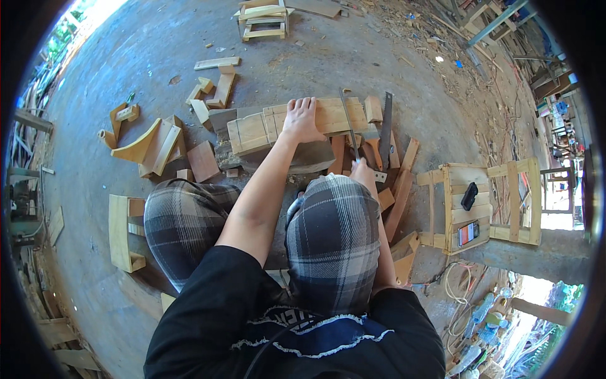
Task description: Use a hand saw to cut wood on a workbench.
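Note:
A light wooden board [255, 131] with cut lines across it rests on a thick wood block [312, 156] in front of my knees. My left hand [302, 120] lies on top of the board, fingers spread and pressing it down. Partly hidden behind my right knee, my right hand [361, 169] is closed round the handle end of a thin-bladed saw [349, 121]. The saw's narrow blade lies across the board near its right end. Right of it stands a small wood block [373, 108], with a long dark saw blade [386, 117] and an orange-brown handle [373, 150] nearby.
Curved wooden pieces [140, 148] and offcuts [222, 87] lie to the left, with a wooden frame [123, 234] nearer me. Reddish wood strips [403, 189] lie right. A slatted wooden stool [467, 205] there carries a phone [468, 233] and a black object [469, 196].

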